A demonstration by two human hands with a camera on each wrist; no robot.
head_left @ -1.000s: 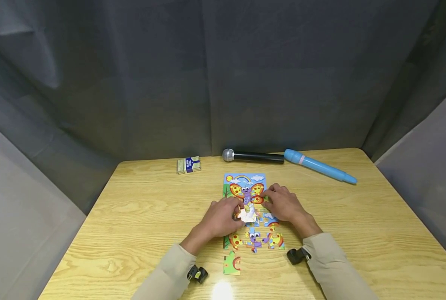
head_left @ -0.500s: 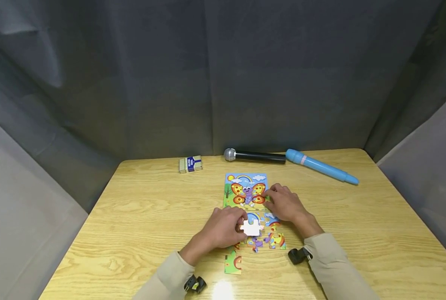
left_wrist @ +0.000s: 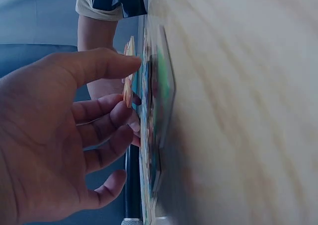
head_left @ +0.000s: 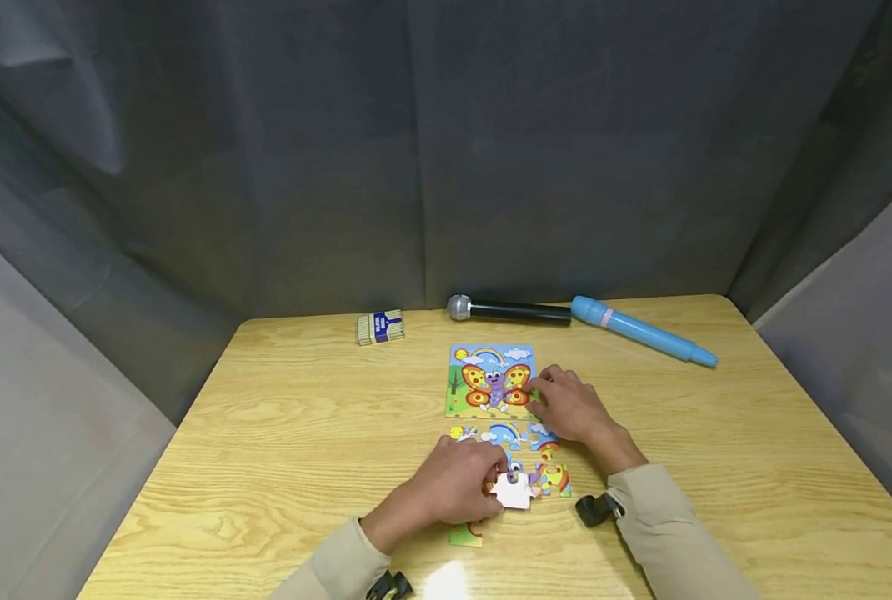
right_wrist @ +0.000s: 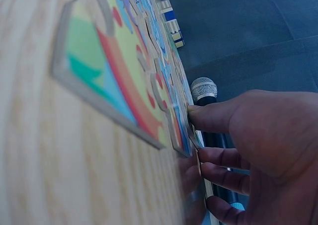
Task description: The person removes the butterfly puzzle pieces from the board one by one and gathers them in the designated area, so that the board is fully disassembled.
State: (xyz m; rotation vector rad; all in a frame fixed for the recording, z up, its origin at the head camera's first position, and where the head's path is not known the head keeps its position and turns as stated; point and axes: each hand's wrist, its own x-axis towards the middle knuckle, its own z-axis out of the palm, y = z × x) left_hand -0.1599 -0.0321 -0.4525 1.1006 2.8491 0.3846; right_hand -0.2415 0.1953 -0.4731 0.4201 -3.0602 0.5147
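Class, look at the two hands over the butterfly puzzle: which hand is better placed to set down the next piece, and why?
The left hand. It already pinches a piece, white side up, right at the loose puzzle pieces. The right hand holds no piece; its fingers rest at the edge of the picture card.

Rainbow-and-butterfly puzzle (head_left: pixel 491 382) (white-backed piece (head_left: pixel 513 493))

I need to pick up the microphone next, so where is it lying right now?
In the head view the microphone lies at the table's far edge, right of the small striped box and left of the blue marker.
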